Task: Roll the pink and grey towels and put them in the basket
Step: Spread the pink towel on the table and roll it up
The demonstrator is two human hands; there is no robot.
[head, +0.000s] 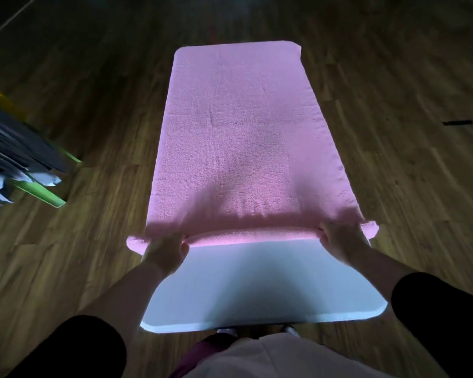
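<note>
Both your arms reach forward from the near side. The forearms are bare and the black sleeves point(74, 347) end near the elbows. Your left hand point(165, 251) is at the near-left end of the pink towel point(235, 137), with the back of the hand up. Its fingers are curled over the rolled edge and the thumb lies on the near side of it, so the hand is closed around the cloth. Your right hand point(339, 241) grips the near-right end in the same way, fingers over the top of the rolled edge. The two hands are well apart, and each one is a little inside from the end, so a short piece of the roll point(253, 236) sticks out past each hand.

The pink towel lies lengthwise on the white table point(257, 282) and covers the far part of it, while the near part of the table is bare. The near end of the towel is turned into a thin roll that runs from left to right between your hands. Just beyond the roll the cloth shows small wrinkles. Further away it lies flat, with a fluffy surface and a few faint crease lines, up to the far edge of the table.

Under the table is a wooden floor point(93, 241). At the left a green frame point(43, 193) carries dark and pale blue cloths point(17, 148), which are blurred.
</note>
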